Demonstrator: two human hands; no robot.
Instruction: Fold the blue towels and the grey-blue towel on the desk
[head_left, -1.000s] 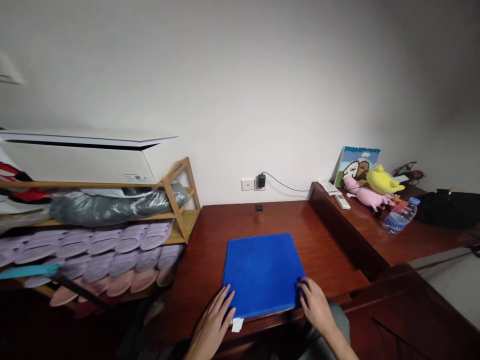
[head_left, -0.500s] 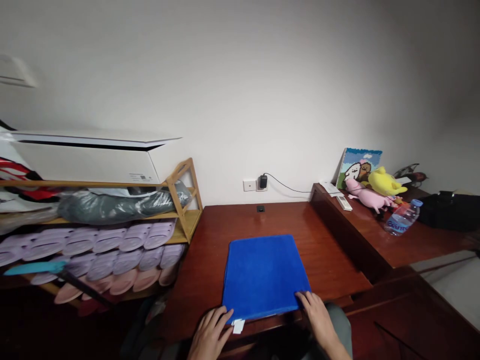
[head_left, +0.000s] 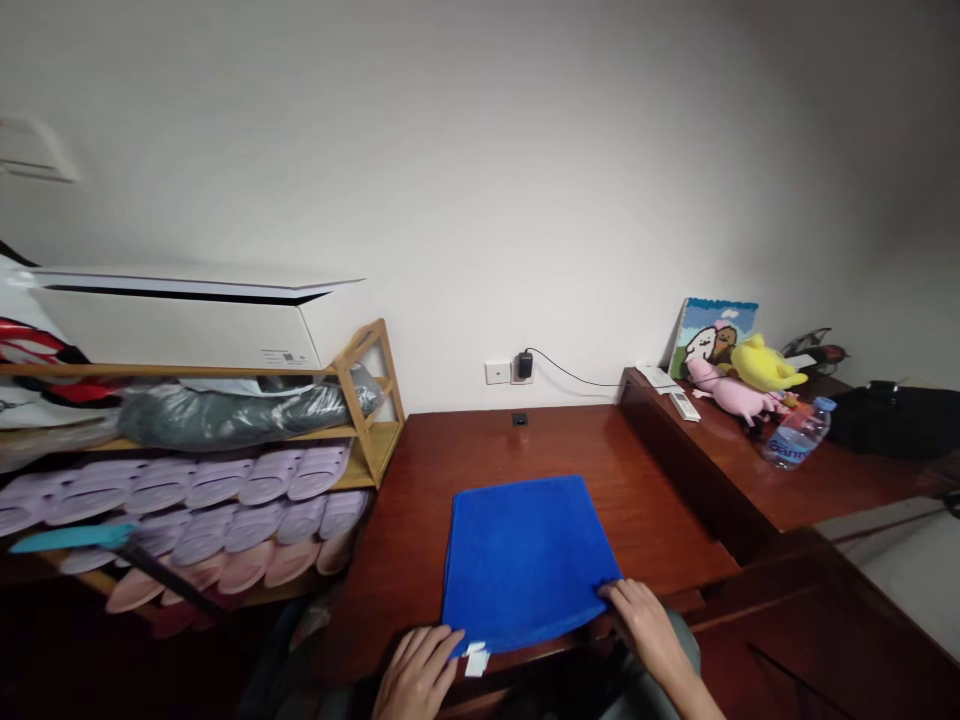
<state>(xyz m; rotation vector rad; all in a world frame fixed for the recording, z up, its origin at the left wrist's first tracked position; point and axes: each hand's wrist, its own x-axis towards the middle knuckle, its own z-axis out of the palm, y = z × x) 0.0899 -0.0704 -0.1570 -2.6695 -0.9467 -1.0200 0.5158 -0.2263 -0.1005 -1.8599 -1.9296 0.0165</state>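
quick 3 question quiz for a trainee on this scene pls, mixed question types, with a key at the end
1. True or false: the white tag shows at the near edge of the blue cloth, closer to the left hand than to the other one.

2. Multiple choice: what colour is the cap of the bottle?
a) red
b) blue
c) black

3. Short answer: which hand is at the cloth's near corner on the same side as the bottle?

Key:
1. True.
2. b, blue.
3. The right hand.
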